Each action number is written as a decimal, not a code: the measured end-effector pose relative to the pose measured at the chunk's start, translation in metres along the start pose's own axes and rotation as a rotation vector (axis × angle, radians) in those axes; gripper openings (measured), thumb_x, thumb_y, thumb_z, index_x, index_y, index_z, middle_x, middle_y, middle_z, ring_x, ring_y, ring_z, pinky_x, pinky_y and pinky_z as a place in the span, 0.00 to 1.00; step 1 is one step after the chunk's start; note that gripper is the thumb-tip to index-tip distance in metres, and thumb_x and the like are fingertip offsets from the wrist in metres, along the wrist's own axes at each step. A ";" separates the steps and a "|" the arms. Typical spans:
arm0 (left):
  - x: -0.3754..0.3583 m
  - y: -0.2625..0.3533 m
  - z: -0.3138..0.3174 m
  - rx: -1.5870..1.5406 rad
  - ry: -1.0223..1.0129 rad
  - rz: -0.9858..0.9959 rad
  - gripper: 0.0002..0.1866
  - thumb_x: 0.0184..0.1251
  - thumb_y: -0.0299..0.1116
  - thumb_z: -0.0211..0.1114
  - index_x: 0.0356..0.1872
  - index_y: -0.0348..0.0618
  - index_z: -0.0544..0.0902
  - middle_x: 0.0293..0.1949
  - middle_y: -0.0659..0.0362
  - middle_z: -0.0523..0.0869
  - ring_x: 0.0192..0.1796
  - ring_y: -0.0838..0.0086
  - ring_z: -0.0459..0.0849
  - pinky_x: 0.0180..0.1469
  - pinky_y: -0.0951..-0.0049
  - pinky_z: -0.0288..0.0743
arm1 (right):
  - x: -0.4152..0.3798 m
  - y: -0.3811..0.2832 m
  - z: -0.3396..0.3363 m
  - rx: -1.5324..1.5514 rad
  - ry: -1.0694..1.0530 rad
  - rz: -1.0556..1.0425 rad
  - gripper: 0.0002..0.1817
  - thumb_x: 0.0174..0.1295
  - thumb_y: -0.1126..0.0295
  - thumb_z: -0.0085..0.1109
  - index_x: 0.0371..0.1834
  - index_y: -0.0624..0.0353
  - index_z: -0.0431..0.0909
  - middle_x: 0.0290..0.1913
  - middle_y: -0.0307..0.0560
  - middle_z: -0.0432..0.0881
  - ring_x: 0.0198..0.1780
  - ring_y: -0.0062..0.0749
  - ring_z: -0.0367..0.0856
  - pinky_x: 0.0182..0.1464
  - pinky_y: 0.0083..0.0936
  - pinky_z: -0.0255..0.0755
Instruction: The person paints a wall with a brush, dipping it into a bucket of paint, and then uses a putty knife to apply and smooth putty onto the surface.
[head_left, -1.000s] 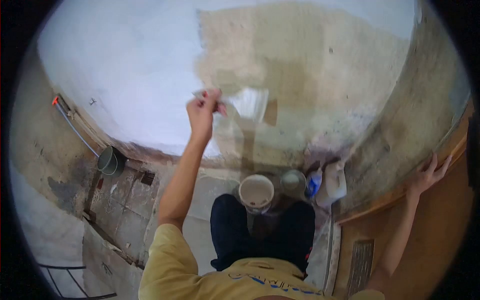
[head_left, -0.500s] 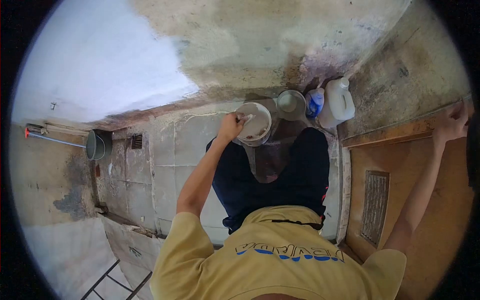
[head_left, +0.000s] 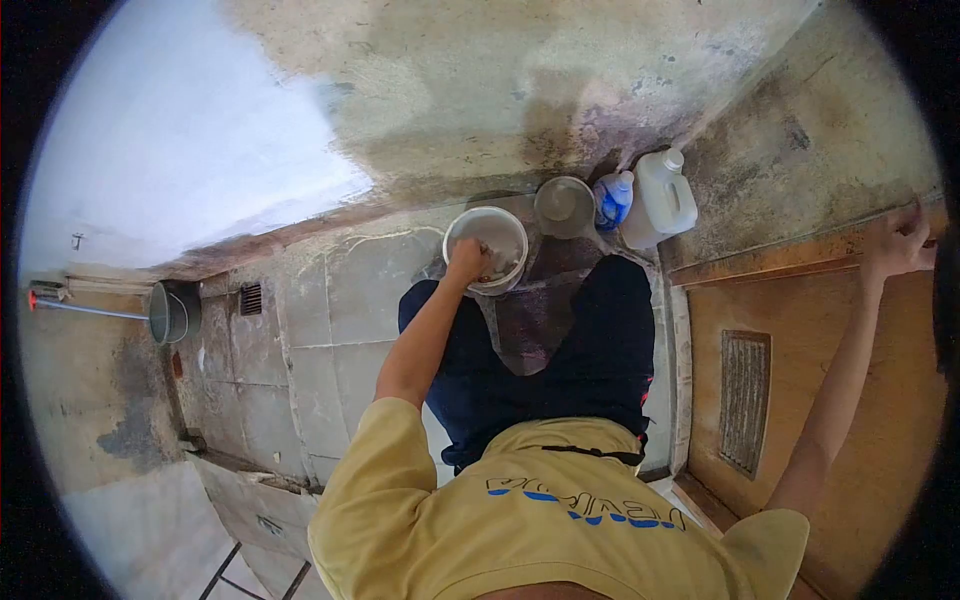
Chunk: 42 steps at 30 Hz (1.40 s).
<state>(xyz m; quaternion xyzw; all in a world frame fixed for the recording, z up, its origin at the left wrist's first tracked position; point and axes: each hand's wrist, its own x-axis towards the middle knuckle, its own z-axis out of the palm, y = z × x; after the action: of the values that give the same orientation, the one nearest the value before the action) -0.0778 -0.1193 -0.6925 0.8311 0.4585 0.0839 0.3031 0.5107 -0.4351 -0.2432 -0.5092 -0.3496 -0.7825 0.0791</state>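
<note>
My left hand reaches down into a white paint bucket on the floor in front of my knees. Its fingers are closed around a brush whose head is hidden inside the bucket. My right hand is stretched out to the right and rests on the top edge of a brown wooden door, fingers curled against it. The wall ahead is white on its left part and bare, stained plaster on the right.
A grey lidded pot, a blue bottle and a white jug stand at the wall's foot. A grey bucket, a floor drain and a pipe lie left.
My left hand came down from the wall, where it held the brush against the plaster, into the white bucket. My view tipped down toward the floor. The right hand stayed on the door.
</note>
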 end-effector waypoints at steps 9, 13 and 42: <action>0.002 -0.002 0.005 0.033 0.004 0.013 0.16 0.57 0.39 0.66 0.29 0.32 0.85 0.31 0.37 0.84 0.37 0.42 0.84 0.45 0.49 0.77 | 0.012 -0.006 -0.009 -0.126 -0.135 -0.004 0.08 0.58 0.69 0.64 0.40 0.49 0.87 0.27 0.39 0.78 0.34 0.36 0.72 0.40 0.35 0.66; 0.002 0.000 0.001 -0.012 -0.005 0.020 0.16 0.57 0.39 0.65 0.29 0.31 0.85 0.30 0.37 0.84 0.36 0.42 0.84 0.44 0.49 0.77 | 0.007 -0.001 -0.003 -0.069 -0.105 0.044 0.06 0.56 0.69 0.65 0.35 0.48 0.88 0.28 0.41 0.78 0.35 0.39 0.73 0.39 0.35 0.66; -0.086 0.079 -0.131 -2.797 -0.002 -0.354 0.14 0.67 0.33 0.60 0.40 0.28 0.72 0.30 0.52 0.77 0.27 0.74 0.73 0.23 0.80 0.66 | 0.013 -0.025 -0.009 0.192 -0.033 0.208 0.05 0.59 0.69 0.64 0.34 0.57 0.85 0.18 0.37 0.79 0.21 0.31 0.78 0.27 0.29 0.72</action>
<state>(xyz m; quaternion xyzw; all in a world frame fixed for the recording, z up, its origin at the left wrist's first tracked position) -0.1251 -0.1647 -0.5300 -0.2202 0.0943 0.4245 0.8732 0.4866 -0.4193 -0.2461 -0.5457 -0.3693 -0.7244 0.2025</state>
